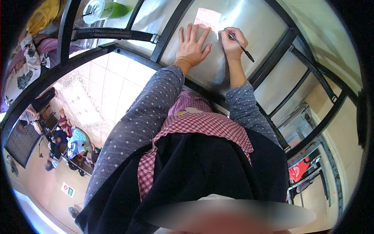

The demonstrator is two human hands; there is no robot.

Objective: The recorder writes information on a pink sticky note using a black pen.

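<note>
On a shiny metal table (201,74) lies a small pink paper slip (208,18) that bears writing. My left hand (192,46) rests flat with its fingers spread, the fingertips on or at the slip's lower edge. Just right of the slip, my right hand (234,44) holds a black pen (247,52), its tip pointing up and left. The tip seems to be beside the paper; whether it touches the table I cannot tell.
A clear plastic cup (98,11) with a green drink lies in view at the upper left. Black metal bars (172,26) frame the table. Several people sit or stand at the far left; patterned cloth (29,67) is nearer.
</note>
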